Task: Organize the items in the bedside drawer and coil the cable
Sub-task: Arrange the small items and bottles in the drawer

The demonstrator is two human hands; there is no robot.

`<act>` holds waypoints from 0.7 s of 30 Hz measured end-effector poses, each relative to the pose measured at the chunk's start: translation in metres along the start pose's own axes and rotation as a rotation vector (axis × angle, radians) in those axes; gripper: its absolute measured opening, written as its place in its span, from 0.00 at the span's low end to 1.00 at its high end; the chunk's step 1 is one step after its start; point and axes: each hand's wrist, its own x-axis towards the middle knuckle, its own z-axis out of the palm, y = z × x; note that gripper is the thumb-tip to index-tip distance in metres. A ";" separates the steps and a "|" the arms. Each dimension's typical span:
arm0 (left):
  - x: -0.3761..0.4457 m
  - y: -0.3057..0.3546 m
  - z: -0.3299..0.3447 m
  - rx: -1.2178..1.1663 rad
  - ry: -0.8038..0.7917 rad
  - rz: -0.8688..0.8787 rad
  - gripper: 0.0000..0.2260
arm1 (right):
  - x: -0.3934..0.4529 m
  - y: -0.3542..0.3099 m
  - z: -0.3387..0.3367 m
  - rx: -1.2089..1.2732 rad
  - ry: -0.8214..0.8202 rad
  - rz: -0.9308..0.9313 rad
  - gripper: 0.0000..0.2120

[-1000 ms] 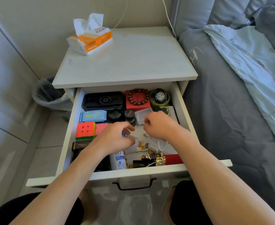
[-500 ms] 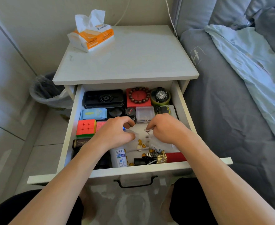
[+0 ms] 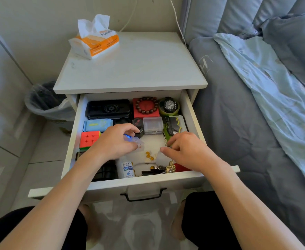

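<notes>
My two hands are in the open drawer (image 3: pixel 193 112). My left hand (image 3: pixel 115 141) has its grip curled around one small clear box (image 3: pixel 136 143) in the middle of the drawer. My right hand (image 3: pixel 187 150) pinches something small at about 3 o'clock from that box; I cannot tell what it is. I count one color cube (image 3: pixel 89 138) at 9 o'clock, one black case (image 3: pixel 108 109) at 11 o'clock, one bead bracelet (image 3: pixel 146 106) at 12 o'clock, one watch (image 3: pixel 169 105) at 1 o'clock, and one white bottle (image 3: pixel 127 168) at 6 o'clock. My arms hide part of the front. One tissue pack (image 3: pixel 94 42) sits on the table (image 3: pixel 139 69). I cannot tell where the cable is.
</notes>
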 end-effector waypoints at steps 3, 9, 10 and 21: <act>-0.005 -0.003 -0.006 0.001 0.018 0.002 0.18 | 0.013 -0.010 0.001 -0.026 -0.034 0.003 0.15; -0.006 -0.009 -0.025 -0.115 0.131 -0.058 0.15 | 0.036 -0.027 0.011 -0.112 -0.229 0.066 0.18; -0.006 -0.009 -0.025 -0.128 0.138 -0.062 0.15 | 0.039 -0.029 0.013 -0.105 -0.186 0.089 0.25; -0.002 -0.010 -0.031 -0.147 0.130 -0.096 0.16 | 0.075 -0.048 0.042 -0.139 -0.343 -0.117 0.34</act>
